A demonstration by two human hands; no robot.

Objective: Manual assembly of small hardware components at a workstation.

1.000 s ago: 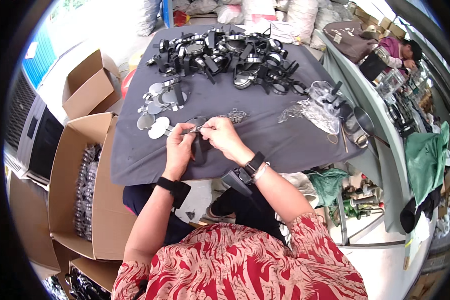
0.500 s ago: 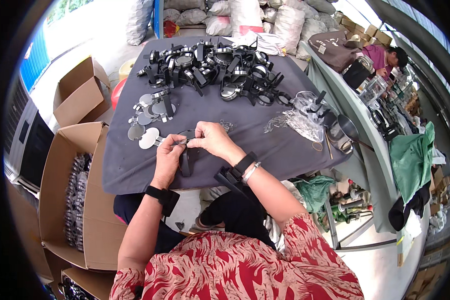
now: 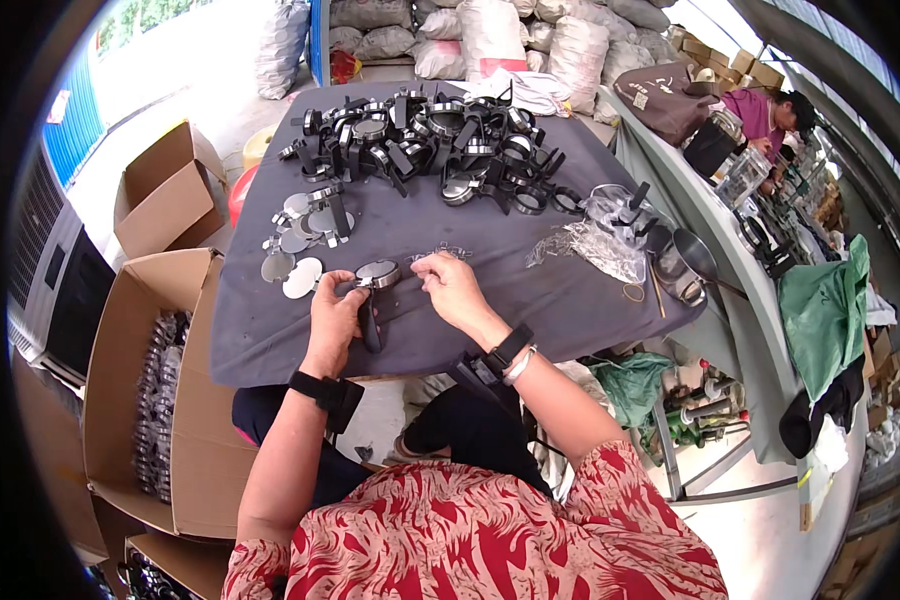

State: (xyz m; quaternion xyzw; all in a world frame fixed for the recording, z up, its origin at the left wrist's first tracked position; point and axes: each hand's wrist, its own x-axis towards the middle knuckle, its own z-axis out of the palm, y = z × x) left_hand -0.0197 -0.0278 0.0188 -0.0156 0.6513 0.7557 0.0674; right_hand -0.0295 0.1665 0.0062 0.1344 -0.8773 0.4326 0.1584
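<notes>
My left hand [image 3: 334, 322] grips a round metal-topped lid with a black handle [image 3: 378, 272] over the near part of the table; the handle hangs down beside the fingers. To its right, my right hand [image 3: 456, 290] is apart from the lid, thumb and fingers pinched together. Whatever sits between those fingertips is too small to make out. Just beyond them lies a little scatter of thin metal pins [image 3: 453, 249]. Flat silver discs with tabs [image 3: 303, 278] lie left of my left hand.
A heap of black-handled lids [image 3: 410, 135] covers the far side of the grey-clothed table [image 3: 270, 345]. Clear plastic bag with wire pieces [image 3: 610, 245] and metal pot [image 3: 685, 265] lie right. Open cartons [image 3: 195, 400] stand left. Another person [image 3: 760, 115] works at the right-hand bench.
My right hand has left the lid and moved right to the pins. The lid in my left hand has turned, its round top now showing.
</notes>
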